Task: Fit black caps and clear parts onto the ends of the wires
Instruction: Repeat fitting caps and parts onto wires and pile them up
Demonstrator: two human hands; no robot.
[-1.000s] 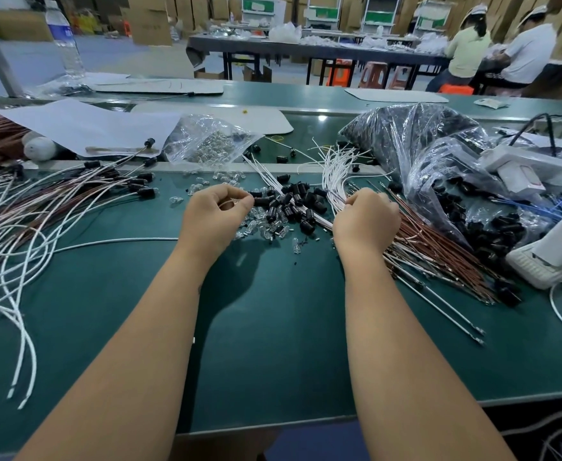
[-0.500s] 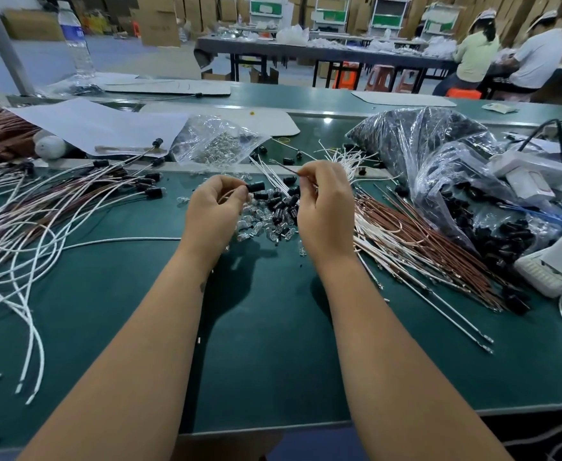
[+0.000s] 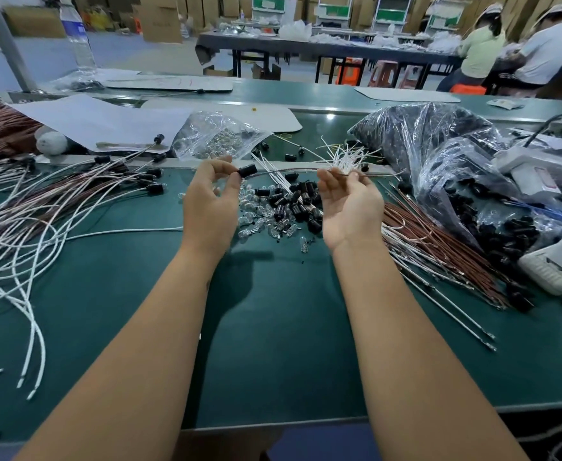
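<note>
I'm pinching a black cap (image 3: 248, 170) in my left grip (image 3: 210, 197), my right grip (image 3: 349, 197) pinching the wire (image 3: 293, 170) beside it; I'm keeping the wire taut so the cap seats squarely.

Factory assembly hall: long green workbench (image 3: 273, 327) heaped with wire bundles (image 3: 33, 207), bagged parts (image 3: 416, 138), stacked cardboard boxes (image 3: 159, 18) behind, capped workers (image 3: 482, 44) (seated, backs turned) at another table (image 3: 323, 48).

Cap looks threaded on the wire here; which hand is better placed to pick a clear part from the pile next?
Probably the left hand: it pinches only the black cap, directly above the clear parts. The right hand holds the wire.
</note>
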